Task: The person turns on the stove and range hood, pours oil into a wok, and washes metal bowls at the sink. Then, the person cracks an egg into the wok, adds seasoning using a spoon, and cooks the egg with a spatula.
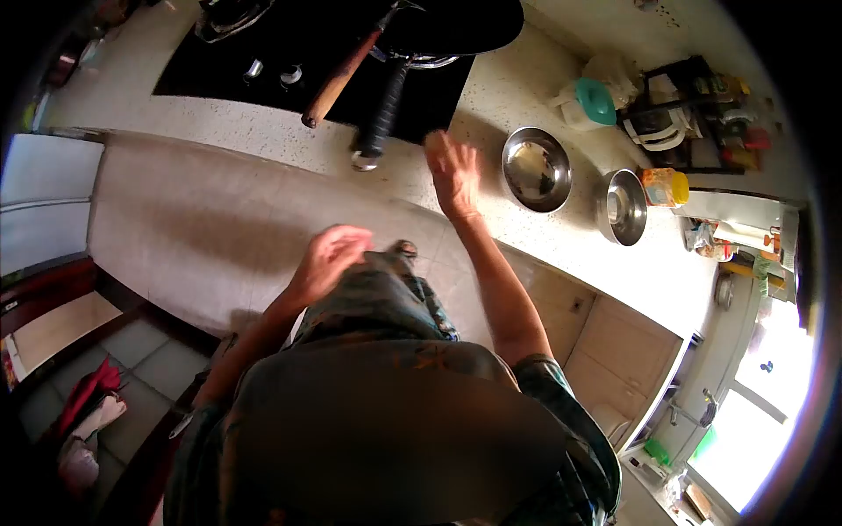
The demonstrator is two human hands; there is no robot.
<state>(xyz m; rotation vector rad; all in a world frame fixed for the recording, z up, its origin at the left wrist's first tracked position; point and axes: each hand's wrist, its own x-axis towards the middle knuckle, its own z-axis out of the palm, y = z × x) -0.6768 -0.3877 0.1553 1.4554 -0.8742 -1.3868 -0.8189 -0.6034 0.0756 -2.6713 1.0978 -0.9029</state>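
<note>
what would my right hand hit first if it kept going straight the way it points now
Your right hand would probably come to the near edge of the black cooktop first, then the wok around its handle joint. Depth is unclear, so it might pass above the cooktop.

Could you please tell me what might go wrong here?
The black-wrapped pan handle points toward the front edge of the pale counter; a passing arm could knock it. The brown wooden handle over the black hob might snag. The right hand, near the larger round steel bowl, could nudge it.
</note>
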